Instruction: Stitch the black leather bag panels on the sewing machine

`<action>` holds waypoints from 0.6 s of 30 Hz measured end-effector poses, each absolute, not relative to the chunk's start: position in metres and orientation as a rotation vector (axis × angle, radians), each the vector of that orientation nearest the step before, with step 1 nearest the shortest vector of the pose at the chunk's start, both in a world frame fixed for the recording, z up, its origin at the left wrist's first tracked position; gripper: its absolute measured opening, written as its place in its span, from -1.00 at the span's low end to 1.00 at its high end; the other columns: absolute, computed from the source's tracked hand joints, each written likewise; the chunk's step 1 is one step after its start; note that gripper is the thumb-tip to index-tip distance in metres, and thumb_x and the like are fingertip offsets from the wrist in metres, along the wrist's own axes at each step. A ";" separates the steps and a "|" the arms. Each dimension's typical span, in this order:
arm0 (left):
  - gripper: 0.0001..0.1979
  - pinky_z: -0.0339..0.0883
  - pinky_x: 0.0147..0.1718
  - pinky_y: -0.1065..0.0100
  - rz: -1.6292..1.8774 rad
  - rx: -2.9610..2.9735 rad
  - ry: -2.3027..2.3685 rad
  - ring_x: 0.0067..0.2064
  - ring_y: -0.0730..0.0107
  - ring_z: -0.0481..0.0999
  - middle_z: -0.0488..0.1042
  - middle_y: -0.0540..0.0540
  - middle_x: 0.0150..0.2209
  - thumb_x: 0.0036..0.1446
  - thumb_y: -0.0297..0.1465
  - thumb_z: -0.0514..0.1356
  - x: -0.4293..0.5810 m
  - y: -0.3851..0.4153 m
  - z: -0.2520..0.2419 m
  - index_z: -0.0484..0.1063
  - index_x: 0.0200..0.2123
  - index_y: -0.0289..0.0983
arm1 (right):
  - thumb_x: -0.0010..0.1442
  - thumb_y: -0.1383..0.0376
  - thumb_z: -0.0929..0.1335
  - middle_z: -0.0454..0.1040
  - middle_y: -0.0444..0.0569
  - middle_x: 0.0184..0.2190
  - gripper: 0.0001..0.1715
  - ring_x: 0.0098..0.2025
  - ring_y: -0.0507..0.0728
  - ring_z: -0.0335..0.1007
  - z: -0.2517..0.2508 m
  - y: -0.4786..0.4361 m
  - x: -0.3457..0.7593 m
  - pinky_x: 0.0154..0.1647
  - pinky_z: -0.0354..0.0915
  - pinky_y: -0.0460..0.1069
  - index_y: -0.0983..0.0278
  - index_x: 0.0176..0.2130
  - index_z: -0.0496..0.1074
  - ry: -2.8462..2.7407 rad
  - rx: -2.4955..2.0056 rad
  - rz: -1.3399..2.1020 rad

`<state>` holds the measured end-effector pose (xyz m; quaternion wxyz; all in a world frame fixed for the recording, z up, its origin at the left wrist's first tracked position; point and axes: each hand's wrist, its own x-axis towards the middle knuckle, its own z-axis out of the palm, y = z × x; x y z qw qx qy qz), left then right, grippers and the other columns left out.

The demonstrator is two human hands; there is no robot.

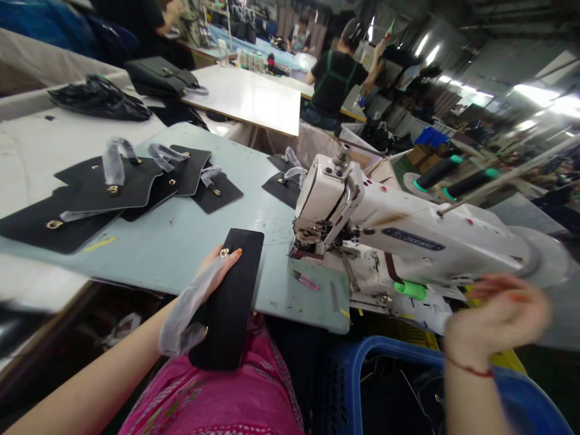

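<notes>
My left hand (216,266) lies on a black leather panel (233,290) that hangs over the near edge of the pale green table (181,241); the fingers are pressed on its left edge by a small gold ring fitting. A clear plastic wrap (185,314) drapes over my wrist. My right hand (498,314) is raised in the air to the right, blurred, fingers loosely spread, holding nothing visible. It hovers in front of the white sewing machine (399,235).
Several black panels with gold fittings and wrapped straps (118,187) lie fanned at the table's left, two more (283,181) behind the machine head. Pink snips (304,279) lie by the needle. A blue plastic crate (385,386) stands below. A person in black (338,78) works at a far table.
</notes>
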<state>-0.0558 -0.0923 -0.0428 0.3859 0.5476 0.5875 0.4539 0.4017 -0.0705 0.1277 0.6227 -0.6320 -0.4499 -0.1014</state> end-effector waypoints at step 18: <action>-0.41 0.31 0.20 -0.02 1.220 1.594 1.640 0.27 0.05 0.34 0.20 -0.23 0.33 0.27 -0.23 0.13 -0.135 -0.111 -0.038 0.14 0.34 -0.08 | 0.20 -0.06 0.40 0.40 -0.16 -0.63 -0.56 -0.59 0.06 0.30 -0.040 -0.081 0.121 -0.51 0.24 -0.05 0.23 -0.15 0.45 -1.272 -1.175 1.752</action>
